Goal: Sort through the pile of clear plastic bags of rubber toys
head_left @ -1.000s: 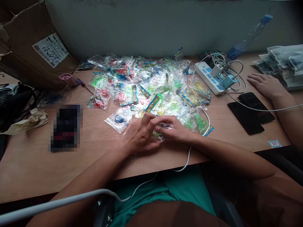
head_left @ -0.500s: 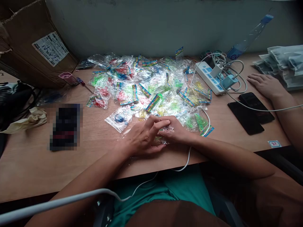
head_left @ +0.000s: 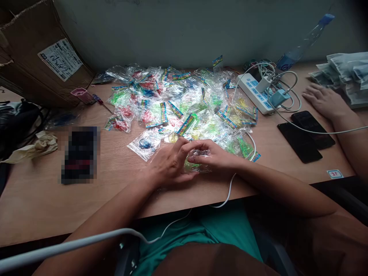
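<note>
Close to the table's front edge, a small clear plastic bag [head_left: 202, 168] with something green in it lies between my two hands. My left hand [head_left: 169, 164] curves around the bag's left side, fingers bent and thumb low. From the right, my right hand [head_left: 219, 154] grips the bag, its thumb over the plastic and its fingertips meeting those of the left. The fingers partly cover the bag. Just beyond my hands spreads a heap of clear packets [head_left: 184, 99] with colourful header strips and red, green, yellow and blue contents.
A cardboard box [head_left: 37, 57], a screwdriver [head_left: 102, 102] and a pixelated dark object [head_left: 79, 155] are at left. At right are a power strip [head_left: 255, 94], a bottle [head_left: 301, 46], two phones [head_left: 299, 142], grey packets [head_left: 345, 74] and another person's hand [head_left: 326, 99]. A white cable [head_left: 230, 191] crosses the front edge.
My fingers have opened out from a tighter clasp, and more of the bag with its green content shows between them. The heap behind looks the same.
</note>
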Available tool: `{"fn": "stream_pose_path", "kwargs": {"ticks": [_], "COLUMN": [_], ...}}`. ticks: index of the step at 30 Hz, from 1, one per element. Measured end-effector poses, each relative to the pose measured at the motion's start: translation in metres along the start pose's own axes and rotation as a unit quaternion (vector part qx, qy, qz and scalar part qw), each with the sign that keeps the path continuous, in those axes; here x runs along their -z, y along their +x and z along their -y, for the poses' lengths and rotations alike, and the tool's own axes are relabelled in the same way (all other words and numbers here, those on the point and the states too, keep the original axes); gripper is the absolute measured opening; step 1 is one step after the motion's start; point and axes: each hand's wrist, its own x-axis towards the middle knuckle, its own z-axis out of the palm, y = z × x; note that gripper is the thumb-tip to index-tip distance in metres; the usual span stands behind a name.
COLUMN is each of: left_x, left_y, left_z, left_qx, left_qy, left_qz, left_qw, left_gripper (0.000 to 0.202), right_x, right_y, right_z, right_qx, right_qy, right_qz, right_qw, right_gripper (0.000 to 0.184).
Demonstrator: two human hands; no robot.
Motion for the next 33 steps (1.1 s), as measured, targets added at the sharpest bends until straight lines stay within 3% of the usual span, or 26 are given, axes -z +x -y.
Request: {"fn": "stream_pose_path", "kwargs": {"ticks": [12, 20, 27, 33], "left_x": [0.002, 0.001, 0.006, 0.007], "left_y": [0.002, 0.002, -0.002, -0.004], "left_z": [0.0, 0.003, 0.011, 0.015], "left_qx": [0.002, 0.011, 0.115, 0.158], "left_qy": [0.001, 0.002, -0.03, -0.02], "left_qz": [0.009, 0.002, -0.047, -0.063], "left_qw": [1.0, 1.0, 0.992, 0.985], "left_gripper": [0.084, 0.08, 0.079, 0.082], "right_x": [-0.006, -0.007, -0.006, -0.006], "right_y": [0.0, 0.001, -0.001, -0.001], "right_z": [0.0, 0.004, 0.007, 0.006], "right_qx": [-0.031, -0.048, -0.126, -0.118], "right_qy": [0.028, 0.04, 0.182, 0.225], "right_qz": [-0.013, -0.098, -0.098, -0.126], "right_qw": [0.999, 0.993, 0.97, 0.959], "right_gripper": [0.019, 0.031, 0.042, 0.038]}}
